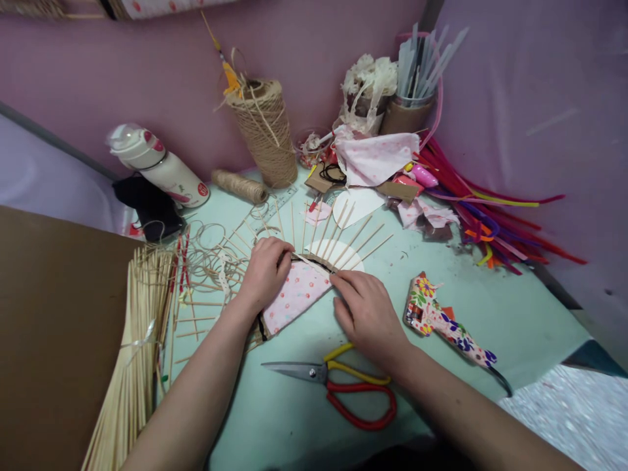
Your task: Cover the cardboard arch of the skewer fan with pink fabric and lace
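A pink dotted fabric-covered piece (297,296) lies on the mint table top, with thin wooden sticks (338,234) fanned out from its far edge over a white disc (350,256). My left hand (265,271) rests on the piece's upper left edge, fingers curled down and pressing on it. My right hand (363,307) presses on its right edge, with the fingertips pinched at the rim where the sticks begin.
Scissors with red and yellow handles (343,383) lie near me. A floral glue gun (449,327) is at the right, a bundle of sticks (137,340) at the left beside brown cardboard (53,327). Twine spools (262,134), a bottle (157,167) and pipe cleaners (490,209) crowd the back.
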`<state>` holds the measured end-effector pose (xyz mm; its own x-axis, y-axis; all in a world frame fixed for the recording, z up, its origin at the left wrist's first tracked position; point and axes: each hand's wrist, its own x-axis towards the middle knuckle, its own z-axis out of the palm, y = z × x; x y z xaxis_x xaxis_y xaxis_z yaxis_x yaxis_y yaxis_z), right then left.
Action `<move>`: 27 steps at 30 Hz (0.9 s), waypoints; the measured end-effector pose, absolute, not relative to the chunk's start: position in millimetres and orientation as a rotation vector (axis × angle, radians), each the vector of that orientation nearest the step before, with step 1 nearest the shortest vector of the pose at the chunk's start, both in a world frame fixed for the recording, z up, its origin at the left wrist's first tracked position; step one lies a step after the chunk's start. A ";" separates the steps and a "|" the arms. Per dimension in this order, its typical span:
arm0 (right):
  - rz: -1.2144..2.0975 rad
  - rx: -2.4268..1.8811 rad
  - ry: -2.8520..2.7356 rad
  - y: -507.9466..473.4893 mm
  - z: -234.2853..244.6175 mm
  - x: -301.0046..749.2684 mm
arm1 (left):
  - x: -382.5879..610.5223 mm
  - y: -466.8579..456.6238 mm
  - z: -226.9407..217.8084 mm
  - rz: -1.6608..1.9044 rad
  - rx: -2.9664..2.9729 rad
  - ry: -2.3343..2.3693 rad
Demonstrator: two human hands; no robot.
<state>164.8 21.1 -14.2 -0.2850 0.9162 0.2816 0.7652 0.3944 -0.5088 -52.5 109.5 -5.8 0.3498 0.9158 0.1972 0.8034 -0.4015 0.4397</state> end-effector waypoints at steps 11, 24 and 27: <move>0.367 -1.451 -2.149 20.7 -12.4 164.5 | -51.7 106.8 -4.0 0.637 2.372 1.597; 0.477 -1.484 -1.837 16.5 -11.7 166.2 | -50.9 96.9 5.1 0.928 2.384 1.548; 0.445 -1.441 -1.912 15.9 -8.5 164.0 | -47.3 93.8 7.2 0.741 2.524 1.252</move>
<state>164.0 15.9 -8.5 -0.1440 0.9366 0.3196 0.6994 0.3248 -0.6366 -47.3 93.8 7.2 0.5079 0.7923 0.3381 0.6773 -0.6098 0.4116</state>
